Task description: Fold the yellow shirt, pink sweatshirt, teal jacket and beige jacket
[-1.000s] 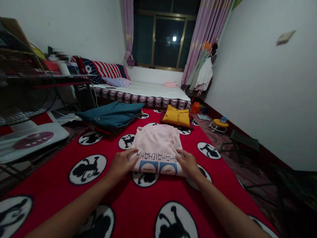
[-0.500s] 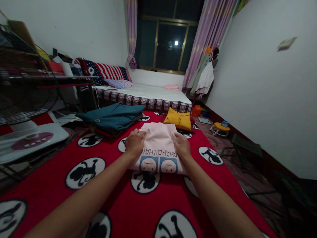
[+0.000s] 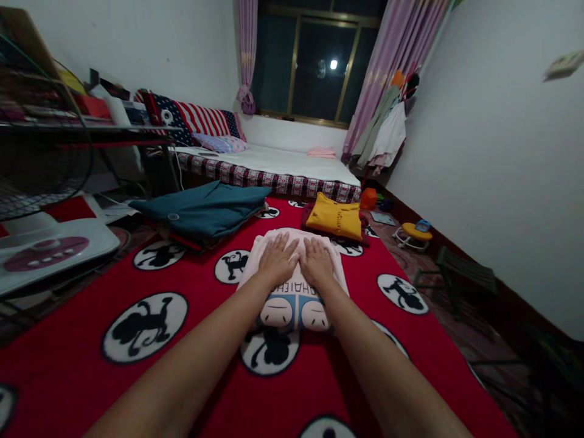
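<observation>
A pale pink garment [image 3: 255,252], folded into a compact bundle, lies on the red blanket [image 3: 205,377] in front of me. Dark lettering and two cartoon faces on blue squares show on its near part. My left hand [image 3: 278,258] rests flat on top of it, fingers stretched forward. Beside it my right hand [image 3: 316,261] lies flat too, the thumbs nearly meeting at the middle. Neither hand grips the cloth. My forearms and hands cover parts of the print.
Beyond to the left is a pile topped by a teal garment [image 3: 210,210]. A folded yellow garment [image 3: 335,216] lies on dark red cloth at the right. A fan [image 3: 50,243] stands at the left edge, a folding stool [image 3: 463,271] and small yellow stool [image 3: 413,234] on the right.
Both hands have left the garment's side edges and moved inward, from gripping to lying flat on its top. The view has shifted slightly.
</observation>
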The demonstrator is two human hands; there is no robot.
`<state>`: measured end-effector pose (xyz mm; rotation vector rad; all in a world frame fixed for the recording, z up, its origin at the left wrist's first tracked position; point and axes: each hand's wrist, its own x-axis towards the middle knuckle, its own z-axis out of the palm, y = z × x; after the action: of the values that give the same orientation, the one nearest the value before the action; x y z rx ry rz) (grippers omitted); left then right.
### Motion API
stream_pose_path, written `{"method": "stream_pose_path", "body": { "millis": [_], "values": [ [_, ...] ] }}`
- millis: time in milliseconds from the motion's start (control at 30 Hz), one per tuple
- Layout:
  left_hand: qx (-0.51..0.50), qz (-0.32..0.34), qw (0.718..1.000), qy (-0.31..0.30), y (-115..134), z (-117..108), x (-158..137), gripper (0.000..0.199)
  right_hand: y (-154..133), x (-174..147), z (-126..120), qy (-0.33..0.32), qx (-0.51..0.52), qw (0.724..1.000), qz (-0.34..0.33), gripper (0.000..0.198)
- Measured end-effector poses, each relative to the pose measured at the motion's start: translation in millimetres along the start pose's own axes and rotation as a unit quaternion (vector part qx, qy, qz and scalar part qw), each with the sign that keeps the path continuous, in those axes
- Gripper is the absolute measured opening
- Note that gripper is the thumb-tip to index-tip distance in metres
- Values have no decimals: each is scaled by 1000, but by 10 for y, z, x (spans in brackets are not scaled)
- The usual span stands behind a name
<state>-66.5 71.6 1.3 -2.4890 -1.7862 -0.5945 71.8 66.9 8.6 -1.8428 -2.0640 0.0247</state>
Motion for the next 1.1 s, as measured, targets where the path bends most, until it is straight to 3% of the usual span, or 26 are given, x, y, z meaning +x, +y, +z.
{"method": "stream_pose_path", "body": {
  "millis": [267,400,600,733,933,1100],
  "values": [
    [-18,-71,997,8,-218,-14,118,60,49,64,-25,49,-17,996,72,58],
    [-20,-75,997,1,-265,0,79,62,123,43,-19,11,7,989,149,62],
    [-7,-86,996,-18,-362,-26,-74,65,217,-33,-19,-30,3,986,167,66],
    [-7,-111,993,-37,-394,-74,-216,66,221,-135,-17,-16,-13,983,182,67],
    [45,-194,979,53,-342,-180,-370,59,201,-231,-77,91,-5,967,237,63],
    [54,-209,970,115,-282,-295,-402,57,186,-252,-152,123,43,961,244,60]
  ]
}}
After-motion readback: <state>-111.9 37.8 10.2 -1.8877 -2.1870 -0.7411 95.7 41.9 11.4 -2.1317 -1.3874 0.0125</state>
